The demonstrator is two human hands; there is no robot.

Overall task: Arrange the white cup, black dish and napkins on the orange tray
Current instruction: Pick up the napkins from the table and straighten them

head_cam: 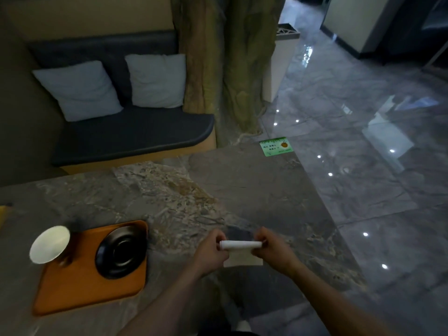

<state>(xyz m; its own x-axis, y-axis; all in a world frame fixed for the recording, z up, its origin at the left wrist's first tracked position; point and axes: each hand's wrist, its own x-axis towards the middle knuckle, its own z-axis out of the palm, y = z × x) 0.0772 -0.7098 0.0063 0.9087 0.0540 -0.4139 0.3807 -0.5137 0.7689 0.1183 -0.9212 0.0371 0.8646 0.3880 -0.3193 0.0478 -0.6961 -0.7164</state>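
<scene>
An orange tray (80, 289) lies on the marble table at the lower left. A white cup (49, 244) stands at the tray's far left corner, and a black dish (121, 252) sits on its right side. To the right of the tray, a white napkin (241, 249) lies partly rolled on the table. My left hand (213, 252) pinches the roll's left end. My right hand (271, 249) pinches its right end. The unrolled flap lies flat toward me, below the roll.
The grey marble table (242, 185) ends in an edge on the right, with glossy floor beyond. A green sticker (276, 146) sits at the far right corner. A dark bench with two pale cushions (77, 90) and a trunk-like pillar (223, 69) stand behind the table.
</scene>
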